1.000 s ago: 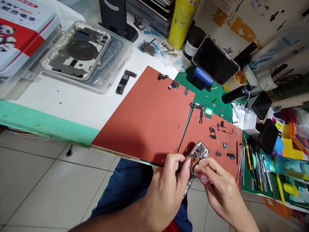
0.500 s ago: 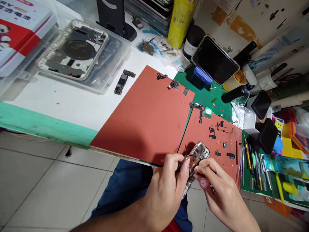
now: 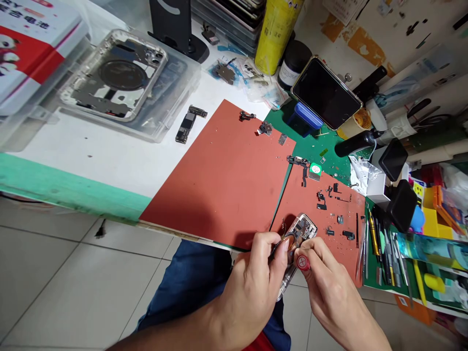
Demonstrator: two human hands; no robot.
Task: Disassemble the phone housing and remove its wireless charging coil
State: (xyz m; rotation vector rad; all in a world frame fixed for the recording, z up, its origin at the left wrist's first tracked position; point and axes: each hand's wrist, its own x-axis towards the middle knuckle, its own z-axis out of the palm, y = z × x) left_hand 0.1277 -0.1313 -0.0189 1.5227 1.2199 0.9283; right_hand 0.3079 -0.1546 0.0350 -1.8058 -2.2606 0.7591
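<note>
A stripped phone frame [image 3: 304, 227] with bare metal parts inside is held tilted at the mat's front edge, over my lap. My left hand [image 3: 256, 287] is closed around its left side. The left thumb presses near a copper-brown, dark-edged piece [image 3: 288, 242] at the frame, whose kind I cannot make out. Pinched in the fingers of my right hand [image 3: 329, 278] is a screwdriver [image 3: 303, 263], its red end cap with a cross mark facing me. The tip of the screwdriver is hidden behind my fingers, by the frame.
Small phone parts [image 3: 330, 232] lie scattered on the right red-brown mat [image 3: 310, 200]. A logic board [image 3: 185, 127] rests on the white tabletop, near a plastic box [image 3: 175, 92] bearing another phone housing [image 3: 82, 92]. Tools [image 3: 387, 253] line the right side; a phone [image 3: 327, 91] stands propped behind.
My right hand has shifted slightly left, and the screwdriver's red cap has moved up and left, closer to the frame. The left hand keeps its grip; the view has shifted slightly.
</note>
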